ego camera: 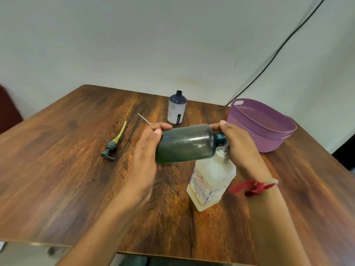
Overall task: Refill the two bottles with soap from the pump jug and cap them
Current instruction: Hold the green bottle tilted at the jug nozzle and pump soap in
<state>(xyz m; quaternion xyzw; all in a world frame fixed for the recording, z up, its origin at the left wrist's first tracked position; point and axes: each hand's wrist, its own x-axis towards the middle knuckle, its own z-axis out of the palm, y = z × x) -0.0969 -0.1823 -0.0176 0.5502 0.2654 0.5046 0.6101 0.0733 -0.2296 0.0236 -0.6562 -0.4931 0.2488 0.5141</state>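
White bottle (pixel 177 110) marked JOYO, left hand (pixel 145 152) gripping green bottle (pixel 186 144)

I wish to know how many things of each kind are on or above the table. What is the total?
Bottles: 2, the green bottle and the white bottle
Jug: 1
Loose pump: 1
Thin tube: 1
Basket: 1
Total: 6

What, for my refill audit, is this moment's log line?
left hand: holds green bottle sideways; right hand: over pump jug top, at bottle mouth; white bottle: uncapped, upright
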